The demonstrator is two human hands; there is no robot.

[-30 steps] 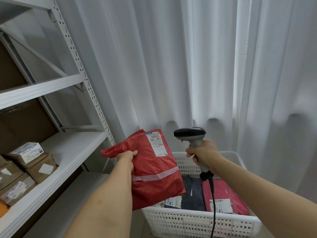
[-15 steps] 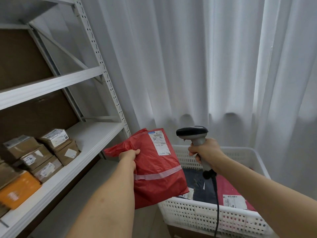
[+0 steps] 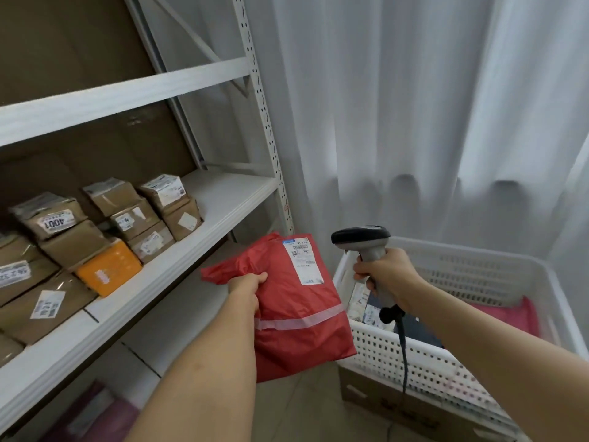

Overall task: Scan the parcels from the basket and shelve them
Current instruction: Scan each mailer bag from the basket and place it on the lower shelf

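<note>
I hold the red parcel [image 3: 299, 311] in the air, my left hand [image 3: 247, 287] pinching its upper left edge, its white label [image 3: 302, 262] facing up just right of my fingers. Beside it my right hand [image 3: 387, 275] grips the scanner [image 3: 361, 239], head toward the label. Under that hand sits the white basket [image 3: 424, 362]; left of the parcel, the shelf [image 3: 204, 244] with boxes [image 3: 127, 218].

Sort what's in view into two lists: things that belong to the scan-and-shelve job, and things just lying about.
Job:
red parcel, held by left hand
scanner, gripped by right hand
white basket, parcels inside
shelf with boxed parcels

Lying about:
white curtain
cardboard box under the basket
pink bag on the floor
</note>
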